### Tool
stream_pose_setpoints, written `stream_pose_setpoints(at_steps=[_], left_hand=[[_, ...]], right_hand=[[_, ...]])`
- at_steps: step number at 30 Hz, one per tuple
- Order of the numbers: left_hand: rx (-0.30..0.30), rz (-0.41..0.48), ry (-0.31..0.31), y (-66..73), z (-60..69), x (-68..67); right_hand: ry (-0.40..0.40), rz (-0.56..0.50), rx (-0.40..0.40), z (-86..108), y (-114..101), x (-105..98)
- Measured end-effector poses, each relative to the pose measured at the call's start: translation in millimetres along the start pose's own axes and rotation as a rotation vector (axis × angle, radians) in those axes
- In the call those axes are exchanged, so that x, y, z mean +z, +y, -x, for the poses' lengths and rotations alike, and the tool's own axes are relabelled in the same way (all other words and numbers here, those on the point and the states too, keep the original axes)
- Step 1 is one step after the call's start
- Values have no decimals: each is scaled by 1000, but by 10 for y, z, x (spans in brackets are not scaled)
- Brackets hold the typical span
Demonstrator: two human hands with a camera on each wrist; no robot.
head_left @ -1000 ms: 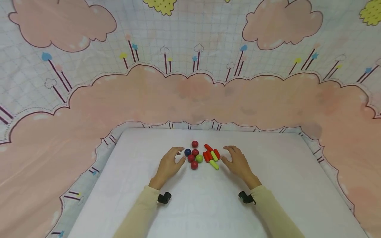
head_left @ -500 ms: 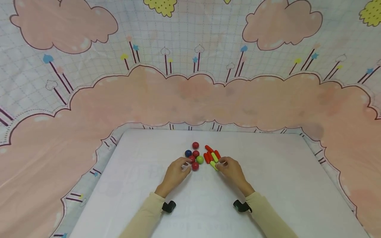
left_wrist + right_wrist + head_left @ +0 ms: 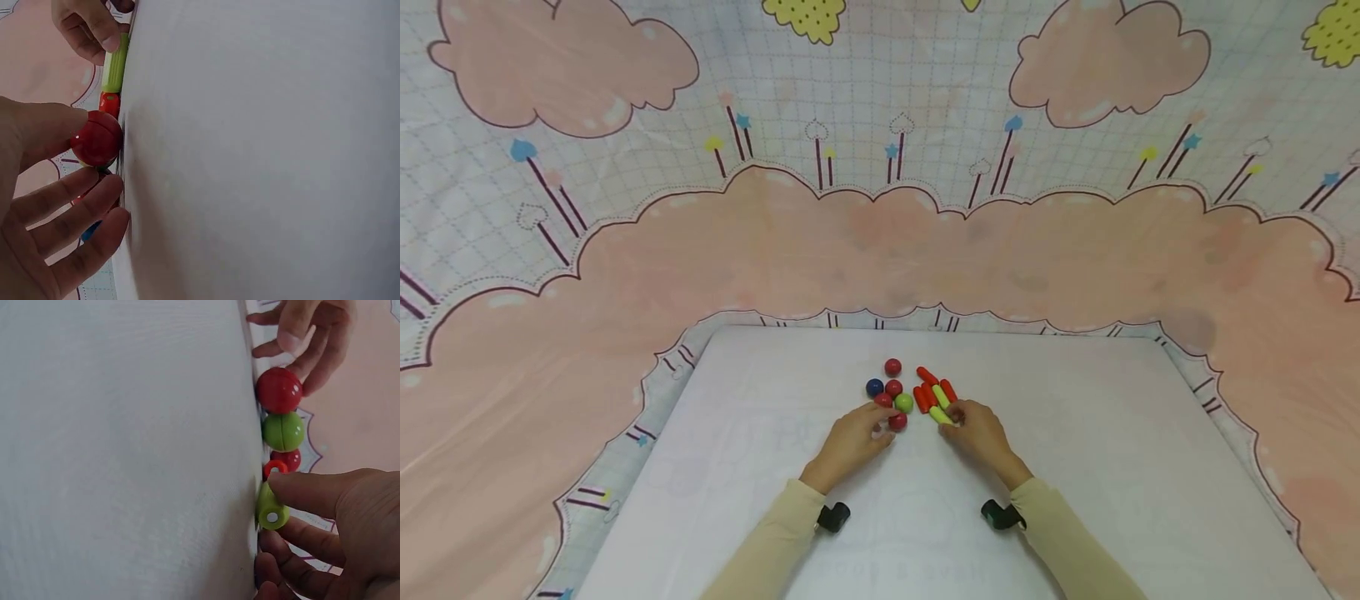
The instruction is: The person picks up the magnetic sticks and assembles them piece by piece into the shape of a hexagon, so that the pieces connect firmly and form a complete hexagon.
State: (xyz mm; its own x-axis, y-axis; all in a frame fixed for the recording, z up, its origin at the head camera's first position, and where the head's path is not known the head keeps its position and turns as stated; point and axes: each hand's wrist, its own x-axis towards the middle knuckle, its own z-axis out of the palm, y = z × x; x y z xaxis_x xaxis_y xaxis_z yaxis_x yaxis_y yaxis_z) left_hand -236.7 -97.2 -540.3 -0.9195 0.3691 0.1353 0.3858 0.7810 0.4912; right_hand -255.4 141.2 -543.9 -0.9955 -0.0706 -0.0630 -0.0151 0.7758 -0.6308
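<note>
On the white table, my left hand is at the front red ball, its thumb and index finger to either side. The right wrist view leaves a gap between that thumb and the ball, while a finger touches its far side. My right hand pinches the near end of a short light-green rod with thumb and index finger. A pale disc shows in this rod's end in the right wrist view. The rod still lies by the others.
Behind the left hand sit a blue ball, a green ball and several red balls. Several red rods and another green rod lie to their right. A patterned cloth hangs beyond the white tabletop.
Both hands have come nearer the front and closer together. The front red ball has shifted slightly right. My right fingers have closed on the front green rod's end.
</note>
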Motion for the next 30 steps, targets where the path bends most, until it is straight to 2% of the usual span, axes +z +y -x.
stream_pose_setpoints(at_steps=[5, 10, 16, 25, 30], left_hand=[[16, -18, 9, 12, -44, 29], [-12, 8, -12, 16, -72, 51], [-32, 2, -53, 42, -96, 59], [-20, -53, -59, 61, -94, 75], [-22, -31, -57, 66, -93, 69]], right_hand=[[7, 36, -1, -12, 9, 32], [9, 41, -7, -1, 5, 34], [13, 12, 2, 15, 19, 25], [26, -78, -27, 24, 51, -9], [52, -104, -56, 12, 63, -27]])
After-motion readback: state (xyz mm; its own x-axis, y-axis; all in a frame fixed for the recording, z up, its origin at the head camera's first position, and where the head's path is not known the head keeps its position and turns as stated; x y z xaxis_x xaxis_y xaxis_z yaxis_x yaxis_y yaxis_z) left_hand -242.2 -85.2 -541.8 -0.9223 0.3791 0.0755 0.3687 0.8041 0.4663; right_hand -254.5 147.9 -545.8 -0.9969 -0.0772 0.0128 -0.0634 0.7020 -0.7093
